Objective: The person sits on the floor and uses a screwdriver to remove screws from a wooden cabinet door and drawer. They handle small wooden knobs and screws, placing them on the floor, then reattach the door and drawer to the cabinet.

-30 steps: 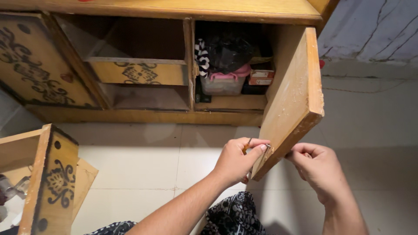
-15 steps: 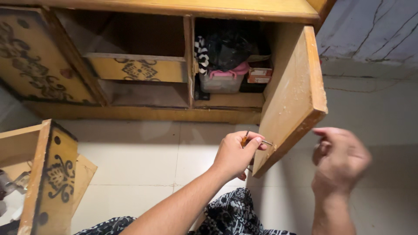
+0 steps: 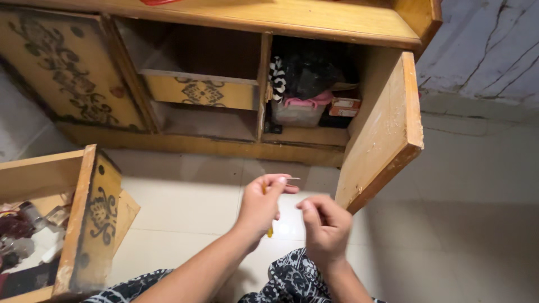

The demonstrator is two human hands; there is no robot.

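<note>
Left hand (image 3: 259, 205) pinching a thin metal pin or needle (image 3: 292, 179) at fingertip level, small yellow bit (image 3: 270, 230) showing under the palm; can't tell what it is. Right hand (image 3: 325, 224) just beside, fingers curled, thumb and forefinger pressed together, apparently holding nothing. Both held over the tiled floor (image 3: 191, 196), near the lower corner of the open cabinet door (image 3: 382, 134). Looks mid-step: pin held, not yet applied to anything. Cabinet (image 3: 314, 22) shelves hold a black bag (image 3: 314, 70), a pink-lidded tub (image 3: 297, 109). Pulled-out drawer (image 3: 90, 219) of clutter on the left. Door corner closest obstruction.
</note>
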